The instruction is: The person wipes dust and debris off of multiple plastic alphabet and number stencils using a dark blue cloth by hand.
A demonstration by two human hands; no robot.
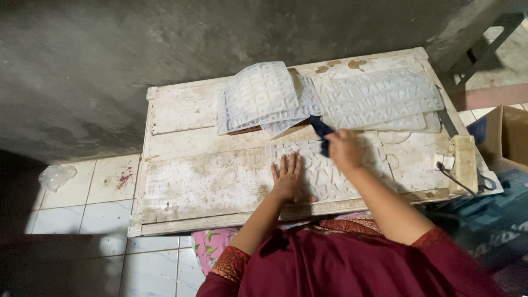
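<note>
On the floor tiles well to the left of the fingers lies a crumpled clear plastic bag (55, 176), far from the work. The worn white table (192, 176) is bare and scuffed just left of the left hand (289, 179), whose fingers (291, 162) are spread flat and pressed down on the near letter mould (330, 170), a pale sheet of raised characters lying under both hands at the table's front edge. Beyond those fingertips a fanned stack of moulds (264, 96) rests toward the wall. The right hand (344, 149) is closed around a dark blue scraper (320, 131), its blade pointing away from the fingers toward the stack; the grip is blurred, so how the individual fingers sit cannot be told. Up and to the right of that hand lies another wide mould (379, 96), and further right a cardboard box (506, 137) stands off the table. By the look of it, the step in hand is drawing the scraper across the near mould while the other hand pins it; the next stroke calls for steady downward pressure from the spread fingers so the sheet does not slide.
</note>
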